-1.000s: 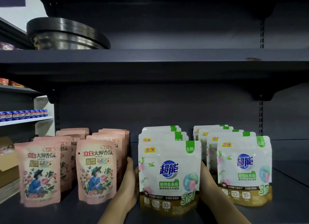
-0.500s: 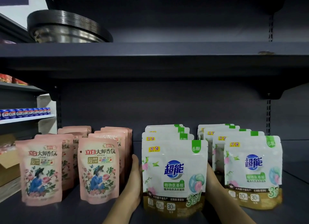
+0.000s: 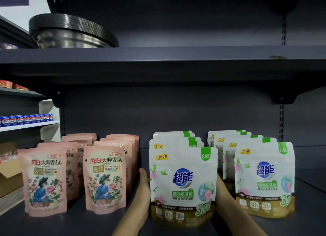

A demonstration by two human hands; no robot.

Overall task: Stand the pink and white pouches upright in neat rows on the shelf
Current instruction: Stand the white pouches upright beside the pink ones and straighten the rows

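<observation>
Four rows of pouches stood upright on the dark shelf [image 3: 53,225]: two pink rows [image 3: 74,165] on the left, two white rows on the right. The left white row [image 3: 183,183] sat between both hands. The left hand [image 3: 143,191] lay flat against the left edge of its front pouch, fingers straight and reaching back along the row. The right hand [image 3: 223,197] pressed the right edge the same way, though its fingers ran behind the pouch and their lie was mostly hidden; neither hand seemed to curl round anything. The right white row [image 3: 264,183] stood just beside, apart from the hands.

The step in hand looked like squaring up that left white row, squeezing it from both sides so the pouches line up front to back. The task seemed close to done, as everything already stood. The next move likely called for an even, gentle push from both palms, then letting go without dragging the front pouch forward. The far-left pink row, which looked a little staggered, might want the same treatment
</observation>
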